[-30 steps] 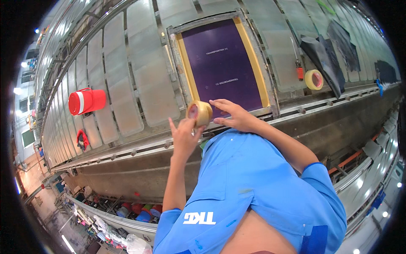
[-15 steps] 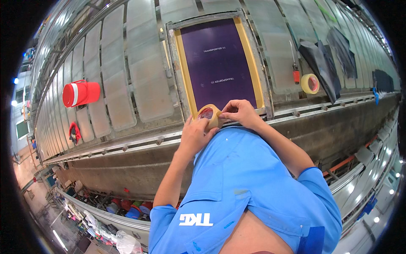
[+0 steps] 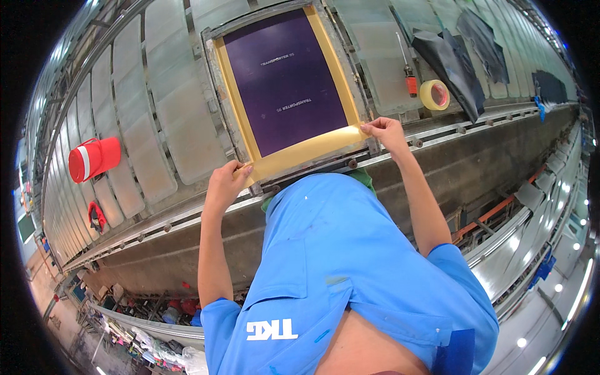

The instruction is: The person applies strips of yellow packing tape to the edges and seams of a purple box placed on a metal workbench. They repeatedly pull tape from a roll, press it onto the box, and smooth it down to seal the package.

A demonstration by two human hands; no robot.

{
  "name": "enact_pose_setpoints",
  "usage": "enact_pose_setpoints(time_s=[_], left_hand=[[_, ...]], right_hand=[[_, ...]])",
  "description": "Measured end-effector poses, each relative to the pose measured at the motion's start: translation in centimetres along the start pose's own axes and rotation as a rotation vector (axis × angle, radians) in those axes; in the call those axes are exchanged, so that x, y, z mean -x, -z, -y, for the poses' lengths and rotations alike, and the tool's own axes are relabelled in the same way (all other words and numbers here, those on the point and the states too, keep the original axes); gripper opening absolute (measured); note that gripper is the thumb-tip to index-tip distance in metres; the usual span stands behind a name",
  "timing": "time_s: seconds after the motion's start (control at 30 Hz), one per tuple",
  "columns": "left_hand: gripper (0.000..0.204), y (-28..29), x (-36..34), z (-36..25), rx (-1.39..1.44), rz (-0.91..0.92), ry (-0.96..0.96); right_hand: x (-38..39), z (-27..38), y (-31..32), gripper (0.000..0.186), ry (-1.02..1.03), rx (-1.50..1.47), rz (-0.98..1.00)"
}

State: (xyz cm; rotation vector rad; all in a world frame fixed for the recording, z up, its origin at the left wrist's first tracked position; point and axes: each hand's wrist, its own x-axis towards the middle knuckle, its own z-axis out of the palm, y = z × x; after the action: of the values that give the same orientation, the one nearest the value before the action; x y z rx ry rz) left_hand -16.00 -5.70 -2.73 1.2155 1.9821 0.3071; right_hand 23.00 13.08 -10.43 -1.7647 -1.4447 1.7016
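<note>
A metal-edged screen frame with a dark purple panel lies in front of me. Yellow tape runs down its left and right sides. Across its near edge stretches a wide strip of yellow tape. At the near left corner my left hand pinches one end of this strip. By the near right corner my right hand grips the other end between thumb and fingers. The roll held earlier cannot be seen. Another yellow tape roll lies to the right.
A screwdriver-like tool with a red and black handle lies beside the roll, near dark sheets. To the left are a red container with a white band and a small red-and-black item. A metal rail borders the slatted table.
My hands have moved apart, the left to the frame's left corner, the right to its right corner. A tape strip now spans between them; the roll has left view. The whole view has shifted.
</note>
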Motion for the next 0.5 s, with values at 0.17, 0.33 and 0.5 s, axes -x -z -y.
enact_pose_setpoints(time_s=[0.17,0.33,0.5], left_hand=[[0.033,-1.6,0.6,-0.2,-0.35,-0.096,-0.001],[0.034,-1.7,0.6,-0.3,-0.414,-0.081,0.055],[0.037,-1.4,-0.8,-1.3,-0.453,0.071,0.19]], right_hand=[[0.4,-0.7,-0.9,0.035,0.003,0.197,-0.05],[0.4,-1.7,-1.6,0.045,0.052,0.352,-0.154],[0.0,-2.3,-1.2,0.043,0.092,0.384,-0.183]])
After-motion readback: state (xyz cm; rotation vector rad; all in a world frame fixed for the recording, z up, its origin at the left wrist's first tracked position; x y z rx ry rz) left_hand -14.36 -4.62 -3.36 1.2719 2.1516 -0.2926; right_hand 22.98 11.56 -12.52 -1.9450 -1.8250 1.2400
